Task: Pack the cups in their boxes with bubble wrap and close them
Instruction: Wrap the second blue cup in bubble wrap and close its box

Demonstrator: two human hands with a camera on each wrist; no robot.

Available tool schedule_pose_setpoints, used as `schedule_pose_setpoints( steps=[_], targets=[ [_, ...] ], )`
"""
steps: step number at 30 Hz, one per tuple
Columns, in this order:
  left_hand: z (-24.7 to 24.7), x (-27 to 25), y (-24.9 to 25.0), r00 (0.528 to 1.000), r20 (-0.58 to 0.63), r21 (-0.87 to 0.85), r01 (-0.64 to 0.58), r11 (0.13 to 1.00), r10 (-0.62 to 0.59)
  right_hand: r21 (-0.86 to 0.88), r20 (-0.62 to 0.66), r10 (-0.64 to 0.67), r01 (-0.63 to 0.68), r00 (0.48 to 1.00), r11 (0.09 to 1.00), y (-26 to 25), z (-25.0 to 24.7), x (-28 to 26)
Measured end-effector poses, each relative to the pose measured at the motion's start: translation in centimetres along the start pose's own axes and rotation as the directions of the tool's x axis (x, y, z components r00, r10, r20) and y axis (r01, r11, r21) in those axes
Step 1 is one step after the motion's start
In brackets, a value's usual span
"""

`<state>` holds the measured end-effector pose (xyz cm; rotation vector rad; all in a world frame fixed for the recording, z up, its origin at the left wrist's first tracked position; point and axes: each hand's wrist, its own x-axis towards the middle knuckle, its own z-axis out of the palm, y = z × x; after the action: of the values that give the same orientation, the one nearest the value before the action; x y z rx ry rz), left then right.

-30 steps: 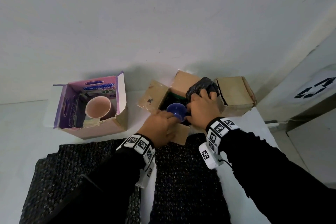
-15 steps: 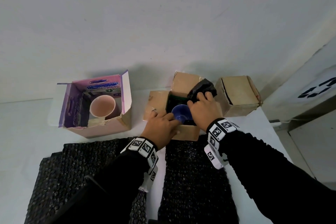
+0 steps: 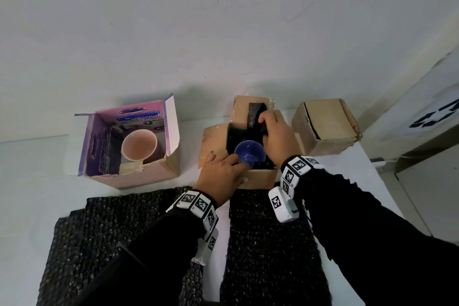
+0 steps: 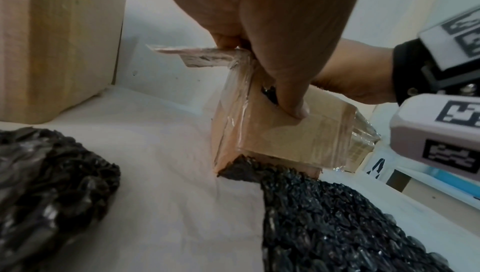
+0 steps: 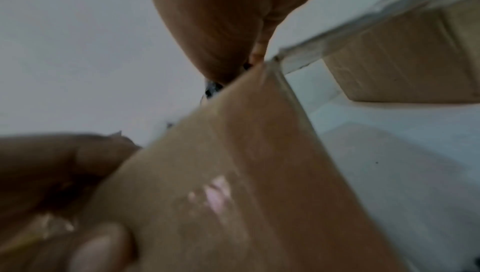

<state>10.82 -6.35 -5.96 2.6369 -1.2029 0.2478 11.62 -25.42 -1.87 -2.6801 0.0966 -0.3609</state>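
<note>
Cup [image 3: 249, 155] in box [image 3: 258, 176] | left hand [image 3: 221, 176] grips its 6 o'clock wall, right hand [image 3: 278, 136] fingers clamped on wrap [image 3: 255, 113] at 12 | risk: pushing wrap tips cup

Surface: white table [image 3: 37, 186].
Left rear: open pink box [image 3: 139, 176].
Centre rear: open brown box [image 3: 260, 177], near edge on right wrap sheet.
Right rear: closed brown box [image 3: 325, 124].
Front: two black bubble wrap sheets [image 3: 94, 236] [image 3: 268, 256], side by side.
</note>
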Motion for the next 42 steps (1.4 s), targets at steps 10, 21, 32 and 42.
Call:
schedule_pose_setpoints(
  steps=[10, 21, 32, 42],
  targets=[
    [1.0, 0.1, -0.3, 0.999, -0.024, 0.003, -0.02, 1.0, 0.02, -0.258, 0.39, -0.204, 0.319, 0.898, 0.912, 0.2, 2.1, 1.4],
    [-1.3, 1.4, -2.0, 0.998, -0.043, -0.353, 0.025, 0.935, -0.043, -0.193, 0.198, -0.304, 0.342, 0.932, 0.92, 0.7, 2.2, 1.6],
    [-1.3, 5.9, -2.1, 0.941, 0.288, 0.251, 0.102, 0.963, -0.175, -0.339, 0.383, -0.28, 0.416, 0.88, 0.844, 1.3, 1.4, 0.8],
    [-2.0, 6.5, -1.8, 0.908, 0.358, 0.393, 0.065, 0.917, -0.218, -0.528, 0.257, -0.116, 0.24, 0.959, 0.815, 1.9, 1.6, 0.5]
  ],
)
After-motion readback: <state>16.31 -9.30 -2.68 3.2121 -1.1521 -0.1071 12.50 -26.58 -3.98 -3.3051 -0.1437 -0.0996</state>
